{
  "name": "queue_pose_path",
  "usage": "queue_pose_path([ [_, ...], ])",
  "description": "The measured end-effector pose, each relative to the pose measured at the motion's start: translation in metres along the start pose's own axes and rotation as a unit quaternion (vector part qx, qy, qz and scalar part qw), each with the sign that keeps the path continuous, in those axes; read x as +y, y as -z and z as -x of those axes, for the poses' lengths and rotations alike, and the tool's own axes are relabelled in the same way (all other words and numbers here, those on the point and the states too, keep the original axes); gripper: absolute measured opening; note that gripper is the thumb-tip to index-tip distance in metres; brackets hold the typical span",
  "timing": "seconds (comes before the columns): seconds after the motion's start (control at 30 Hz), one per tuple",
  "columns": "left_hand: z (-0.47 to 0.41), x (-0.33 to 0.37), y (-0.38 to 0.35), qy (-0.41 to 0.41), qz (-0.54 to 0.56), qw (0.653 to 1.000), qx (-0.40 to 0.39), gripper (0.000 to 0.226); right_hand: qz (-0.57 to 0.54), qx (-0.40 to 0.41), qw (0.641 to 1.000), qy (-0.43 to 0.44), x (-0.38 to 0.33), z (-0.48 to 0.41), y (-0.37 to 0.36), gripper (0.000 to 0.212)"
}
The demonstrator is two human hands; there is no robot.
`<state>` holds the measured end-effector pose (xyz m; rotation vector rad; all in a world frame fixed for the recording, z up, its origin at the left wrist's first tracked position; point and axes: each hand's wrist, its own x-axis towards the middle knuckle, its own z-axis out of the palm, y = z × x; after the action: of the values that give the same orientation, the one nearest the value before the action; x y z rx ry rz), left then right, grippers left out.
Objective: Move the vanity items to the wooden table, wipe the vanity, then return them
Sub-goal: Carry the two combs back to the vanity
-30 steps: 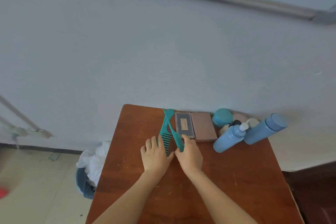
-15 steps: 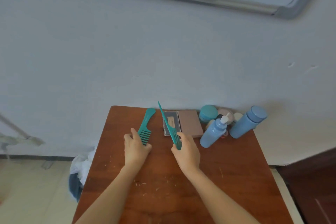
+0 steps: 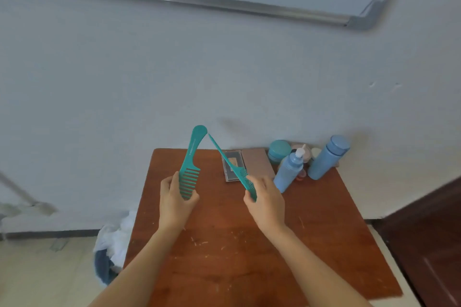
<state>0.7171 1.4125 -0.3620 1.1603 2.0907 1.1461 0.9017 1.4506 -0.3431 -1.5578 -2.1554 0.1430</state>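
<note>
A red-brown wooden tabletop (image 3: 249, 244), scuffed and flecked with pale specks, stands against a plain pale wall (image 3: 174, 70); a metal-framed board (image 3: 274, 11) runs across the top of the wall; a dark wooden door (image 3: 429, 232) sits at the right edge, and a bin lined with a white bag (image 3: 109, 252) stands on the floor by the tabletop's left side. Along the back edge lie a clear flat case (image 3: 228, 159) and a dusty-pink flat case (image 3: 257, 163) side by side; right of them cluster a teal jar (image 3: 279, 148), a blue pump bottle (image 3: 289, 173) and a taller blue flask (image 3: 328, 157), with small pinkish items half hidden among them.

Against half a second ago, both combs are lifted higher and the hands are wider apart; the handle tips, then separate over the back of the tabletop, now almost meet in front of the wall.

The left hand (image 3: 174, 204) grips the toothed end of the wide-tooth comb (image 3: 190, 164), fingers curled round it, handle pointing up and away; the right hand (image 3: 268, 203) pinches the toothed end of the tail comb (image 3: 234, 169), whose thin tail slants up to the left; both hands hover above the tabletop, apart from each other, forearms reaching in from the bottom.
</note>
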Motion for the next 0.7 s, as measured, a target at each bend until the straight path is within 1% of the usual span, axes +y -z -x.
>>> queue_pose_path([
  [0.07, -0.003, 0.007, 0.001, -0.034, 0.025, 0.999, -0.019, 0.066, 0.025, 0.025, 0.999, -0.005, -0.001, 0.007, 0.01, 0.042],
  [0.2, -0.006, 0.014, 0.013, -0.107, 0.056, 0.99, -0.074, 0.066, 0.06, 0.075, 0.994, -0.049, -0.014, 0.034, 0.027, 0.042],
  [0.33, -0.006, 0.018, 0.031, -0.184, 0.073, 0.968, -0.155, 0.065, 0.114, 0.13, 0.977, -0.124, -0.039, 0.079, 0.049, 0.043],
  [0.43, 0.007, 0.021, 0.048, -0.271, 0.08, 0.939, -0.196, 0.062, 0.162, 0.177, 0.953, -0.186, -0.066, 0.125, 0.062, 0.039],
  [0.47, 0.021, 0.025, 0.065, -0.275, 0.091, 0.932, -0.22, 0.06, 0.173, 0.196, 0.944, -0.202, -0.075, 0.143, 0.069, 0.036],
  [0.5, 0.029, 0.025, 0.051, -0.288, 0.101, 0.921, -0.243, 0.06, 0.181, 0.208, 0.935, -0.225, -0.086, 0.163, 0.077, 0.034],
  [0.53, 0.038, 0.02, 0.034, -0.285, 0.089, 0.916, -0.269, 0.062, 0.186, 0.211, 0.925, -0.254, -0.097, 0.184, 0.085, 0.033],
  [0.57, 0.046, 0.016, 0.01, -0.302, 0.078, 0.901, -0.301, 0.069, 0.199, 0.216, 0.913, -0.282, -0.106, 0.207, 0.092, 0.033],
  [0.6, 0.059, 0.009, -0.019, -0.301, 0.067, 0.89, -0.336, 0.079, 0.21, 0.219, 0.901, -0.309, -0.115, 0.231, 0.1, 0.032],
  [0.63, 0.079, 0.016, -0.03, -0.307, 0.047, 0.875, -0.371, 0.086, 0.211, 0.22, 0.889, -0.341, -0.124, 0.256, 0.108, 0.032],
  [0.67, 0.103, 0.02, -0.026, -0.337, 0.056, 0.861, -0.377, 0.084, 0.209, 0.222, 0.875, -0.377, -0.133, 0.279, 0.117, 0.032],
  [0.7, 0.131, 0.03, -0.005, -0.361, 0.076, 0.847, -0.383, 0.077, 0.21, 0.228, 0.857, -0.411, -0.141, 0.301, 0.127, 0.034],
])
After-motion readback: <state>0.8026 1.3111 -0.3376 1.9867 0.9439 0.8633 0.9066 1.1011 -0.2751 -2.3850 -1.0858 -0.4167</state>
